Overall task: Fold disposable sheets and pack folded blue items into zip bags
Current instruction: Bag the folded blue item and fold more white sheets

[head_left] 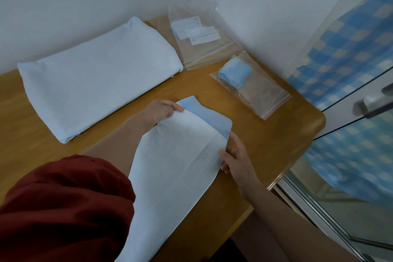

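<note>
Noted: one sheet (174,166), one folded stack (100,76), one pile of empty bags (200,38), one bag (261,100) holding one blue item (235,74). All lie on a wooden table (276,134) in a white-walled corner. The sheet's far corner is pinched by the left hand (161,110), its right edge gripped by the right hand (236,155).

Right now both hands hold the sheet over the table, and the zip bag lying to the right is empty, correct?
Not empty: the head view shows a folded blue item inside that zip bag. The left hand and right hand do hold the sheet over the table.
</note>
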